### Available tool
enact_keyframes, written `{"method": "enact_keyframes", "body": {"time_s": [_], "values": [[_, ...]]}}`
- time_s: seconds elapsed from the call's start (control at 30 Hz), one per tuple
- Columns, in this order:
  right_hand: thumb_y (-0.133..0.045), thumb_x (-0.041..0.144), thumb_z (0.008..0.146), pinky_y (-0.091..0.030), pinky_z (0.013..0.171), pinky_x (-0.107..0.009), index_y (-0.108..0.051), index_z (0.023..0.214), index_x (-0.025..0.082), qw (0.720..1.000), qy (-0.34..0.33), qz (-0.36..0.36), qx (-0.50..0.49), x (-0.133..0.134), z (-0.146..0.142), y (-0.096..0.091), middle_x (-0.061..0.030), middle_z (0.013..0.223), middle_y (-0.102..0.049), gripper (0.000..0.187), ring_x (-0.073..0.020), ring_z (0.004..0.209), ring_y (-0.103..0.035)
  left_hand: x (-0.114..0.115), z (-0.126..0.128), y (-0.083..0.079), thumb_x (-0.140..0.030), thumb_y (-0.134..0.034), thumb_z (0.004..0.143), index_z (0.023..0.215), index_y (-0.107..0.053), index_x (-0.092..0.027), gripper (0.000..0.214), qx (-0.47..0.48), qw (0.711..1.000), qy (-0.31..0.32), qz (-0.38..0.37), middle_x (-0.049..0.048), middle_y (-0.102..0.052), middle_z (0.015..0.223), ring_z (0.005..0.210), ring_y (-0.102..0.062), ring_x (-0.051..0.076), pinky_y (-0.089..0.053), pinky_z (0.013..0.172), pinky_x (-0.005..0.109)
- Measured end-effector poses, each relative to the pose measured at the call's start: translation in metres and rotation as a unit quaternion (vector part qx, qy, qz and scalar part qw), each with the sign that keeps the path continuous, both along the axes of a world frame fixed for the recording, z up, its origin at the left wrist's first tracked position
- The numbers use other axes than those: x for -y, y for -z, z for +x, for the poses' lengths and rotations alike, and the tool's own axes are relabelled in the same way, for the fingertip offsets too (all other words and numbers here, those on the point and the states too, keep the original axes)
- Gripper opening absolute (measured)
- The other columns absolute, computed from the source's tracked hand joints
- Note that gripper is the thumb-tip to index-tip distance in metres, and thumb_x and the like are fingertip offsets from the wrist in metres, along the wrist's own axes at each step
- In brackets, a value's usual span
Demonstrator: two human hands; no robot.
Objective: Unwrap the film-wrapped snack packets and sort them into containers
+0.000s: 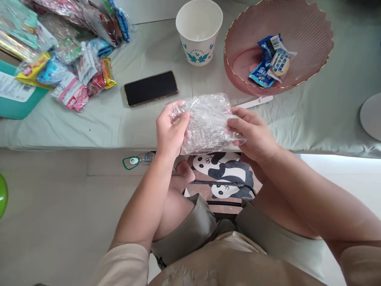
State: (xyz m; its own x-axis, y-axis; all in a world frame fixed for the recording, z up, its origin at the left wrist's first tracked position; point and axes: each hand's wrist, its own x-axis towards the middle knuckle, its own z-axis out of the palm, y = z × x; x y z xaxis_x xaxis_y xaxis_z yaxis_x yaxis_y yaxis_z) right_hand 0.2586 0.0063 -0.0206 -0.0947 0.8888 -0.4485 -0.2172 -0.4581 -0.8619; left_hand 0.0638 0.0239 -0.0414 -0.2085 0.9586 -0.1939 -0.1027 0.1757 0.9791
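Note:
A crinkled clear plastic bag (208, 123), folded into a rough rectangle, is held up near the table's front edge. My left hand (172, 126) grips its left side, thumb on top and fingers behind. On the opposite side, my right hand (253, 129) pinches the bag between thumb and fingers. Just beyond it lies a black phone (151, 88) to the left. A white paper cup (198, 49) with teal leaf prints stands upright further back. To the right, a pink ribbed bowl (309, 51) with a gold rim holds several small wrapped snacks (275, 61).
At the back left, many packaged snacks (71, 59) pile over a teal box (18, 103). A white strip-like object (257, 102) lies partly under the bowl. A white round object (372, 116) sits at the right edge. Below the table is a panda-print bag (229, 174).

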Motion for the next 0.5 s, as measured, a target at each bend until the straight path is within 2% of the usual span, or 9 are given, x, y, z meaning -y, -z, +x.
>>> {"method": "enact_keyframes", "body": {"time_s": [0.07,0.13,0.2,0.27,0.37,0.43,0.5], "values": [[-0.077,0.03,0.074,-0.029,0.041,-0.022,-0.062,0.103,0.022,0.999,0.043,0.006,0.026,-0.003,0.006,0.007,0.0072,0.058,-0.051,0.034,-0.0072,0.045,-0.039,-0.002,-0.003,0.003,-0.031,-0.083,0.083,0.109,-0.07,-0.024,0.03,-0.029,0.999,0.011,0.011,-0.0041,-0.07,0.077,0.038,-0.04,0.001,-0.028,0.035,0.019],[-0.077,0.035,0.076,-0.038,0.046,-0.022,-0.063,0.101,0.022,0.997,0.069,0.027,0.012,-0.006,0.01,0.014,0.0057,0.062,-0.053,0.031,-0.0086,0.051,-0.047,-0.004,-0.005,0.004,-0.033,-0.082,0.084,0.109,-0.07,-0.024,0.03,-0.037,0.998,0.035,0.022,-0.0045,-0.07,0.074,0.036,-0.038,0.001,-0.027,0.034,0.02],[-0.081,0.044,0.076,-0.051,0.057,-0.025,-0.065,0.098,0.023,0.998,0.046,0.041,-0.029,-0.007,0.012,0.018,0.0023,0.071,-0.06,0.035,-0.0117,0.062,-0.058,-0.005,-0.005,0.004,-0.036,-0.082,0.083,0.109,-0.07,-0.025,0.031,-0.035,0.996,0.069,0.034,-0.0043,-0.071,0.074,0.035,-0.037,0.001,-0.027,0.034,0.021],[-0.085,0.048,0.073,-0.056,0.063,-0.029,-0.067,0.097,0.022,0.998,-0.016,0.031,-0.055,-0.006,0.012,0.019,-0.0009,0.079,-0.066,0.04,-0.0145,0.069,-0.063,-0.006,-0.003,0.004,-0.042,-0.083,0.082,0.109,-0.07,-0.026,0.033,-0.031,0.994,0.098,0.049,-0.0038,-0.072,0.075,0.035,-0.037,0.001,-0.026,0.033,0.022],[-0.088,0.042,0.074,-0.046,0.054,-0.027,-0.064,0.08,0.02,0.996,-0.076,0.032,-0.026,-0.006,0.014,0.014,0.0006,0.066,-0.059,0.033,-0.0109,0.058,-0.054,-0.008,-0.003,0.004,-0.048,-0.083,0.081,0.101,-0.068,-0.026,0.034,-0.032,0.992,0.111,0.053,-0.0031,-0.073,0.077,0.036,-0.039,0.002,-0.027,0.034,0.022],[-0.085,0.039,0.079,-0.034,0.047,-0.025,-0.056,0.068,0.021,0.996,-0.057,0.065,0.018,-0.006,0.017,0.011,0.0031,0.058,-0.05,0.036,-0.0077,0.051,-0.041,-0.011,-0.005,0.004,-0.048,-0.084,0.081,0.098,-0.066,-0.026,0.033,-0.034,0.994,0.093,0.042,-0.0037,-0.073,0.077,0.038,-0.04,0.002,-0.028,0.035,0.022],[-0.083,0.038,0.081,-0.03,0.046,-0.025,-0.052,0.064,0.021,0.995,-0.02,0.092,0.04,-0.007,0.021,0.011,0.0039,0.056,-0.045,0.039,-0.0069,0.05,-0.037,-0.015,-0.009,0.004,-0.049,-0.083,0.081,0.101,-0.063,-0.029,0.035,-0.02,0.997,0.063,0.034,-0.005,-0.073,0.079,0.041,-0.044,0.003,-0.03,0.037,0.021]]}}
